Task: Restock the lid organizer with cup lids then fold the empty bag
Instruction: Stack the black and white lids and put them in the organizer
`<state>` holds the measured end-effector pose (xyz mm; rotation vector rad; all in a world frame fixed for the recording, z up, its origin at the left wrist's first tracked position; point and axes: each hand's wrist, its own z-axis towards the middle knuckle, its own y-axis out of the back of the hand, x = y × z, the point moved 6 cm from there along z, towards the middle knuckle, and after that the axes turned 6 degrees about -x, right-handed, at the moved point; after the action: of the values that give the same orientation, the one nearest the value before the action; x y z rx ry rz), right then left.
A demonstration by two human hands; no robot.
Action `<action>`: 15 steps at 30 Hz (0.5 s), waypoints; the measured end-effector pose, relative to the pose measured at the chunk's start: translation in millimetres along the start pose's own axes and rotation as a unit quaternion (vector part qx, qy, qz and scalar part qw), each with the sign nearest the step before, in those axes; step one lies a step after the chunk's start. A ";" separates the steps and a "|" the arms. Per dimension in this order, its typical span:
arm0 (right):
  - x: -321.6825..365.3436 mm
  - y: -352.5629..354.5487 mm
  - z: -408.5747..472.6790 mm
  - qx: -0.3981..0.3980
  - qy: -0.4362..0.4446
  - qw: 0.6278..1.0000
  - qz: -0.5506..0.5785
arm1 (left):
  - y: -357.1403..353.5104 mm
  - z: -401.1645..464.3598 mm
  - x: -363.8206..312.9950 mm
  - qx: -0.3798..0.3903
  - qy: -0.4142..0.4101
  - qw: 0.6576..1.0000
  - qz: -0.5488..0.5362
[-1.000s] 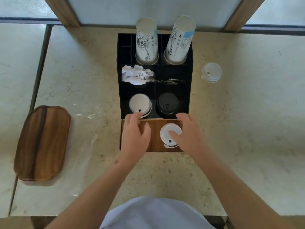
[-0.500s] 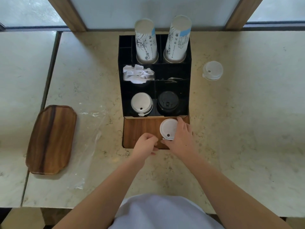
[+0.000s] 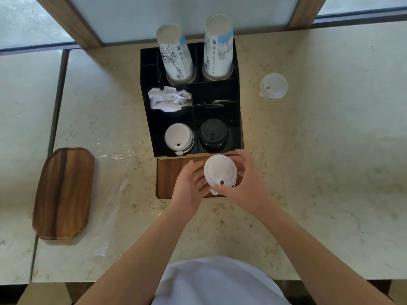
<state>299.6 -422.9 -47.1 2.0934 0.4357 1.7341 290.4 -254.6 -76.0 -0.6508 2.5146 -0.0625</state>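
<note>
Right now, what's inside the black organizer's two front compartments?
White lids fill the left compartment, black lids the right. Only the top lids show, so how deep each stack goes is hidden.

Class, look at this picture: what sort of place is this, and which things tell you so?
Probably a café self-service counter: a black compartmented organizer holding stacked printed paper cups, white plastic cup lids and black lids, on a marble-look countertop.

Both hands, left hand (image 3: pixel 189 186) and right hand (image 3: pixel 247 186), hold white lids (image 3: pixel 221 171) before the black organizer (image 3: pixel 235 111).
</note>
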 end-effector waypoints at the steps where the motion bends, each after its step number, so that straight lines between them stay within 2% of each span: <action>1: 3.0 6.0 -1.8 0.003 -0.001 1.000 0.009 | -5.1 -1.1 1.8 0.032 0.027 0.999 -0.019; 4: 8.6 16.8 -5.4 0.014 0.015 1.000 -0.004 | -21.6 -6.0 8.2 0.138 0.115 0.982 -0.064; 6: 15.3 15.6 -7.3 0.032 0.032 0.999 -0.022 | -31.3 -10.0 10.0 0.181 0.139 0.970 -0.081; 10: 28.9 17.2 -2.6 0.029 0.040 0.998 -0.047 | -50.5 -8.3 4.5 0.207 0.126 0.965 -0.096; 13: 43.5 25.6 9.6 0.076 0.066 0.994 -0.047 | -62.7 -4.1 -4.4 0.214 0.124 0.965 -0.091; 14: 51.3 29.6 17.7 0.063 0.072 0.994 -0.062 | -66.3 -2.7 -8.1 0.217 0.125 0.964 -0.091; 15: 60.1 39.4 28.5 -0.005 0.074 0.995 -0.069 | -68.7 -1.0 -12.0 0.219 0.124 0.964 -0.091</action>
<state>338.7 -432.0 19.0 1.8859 0.5983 1.8120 328.8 -309.8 -57.4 -0.7164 2.5368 -0.7880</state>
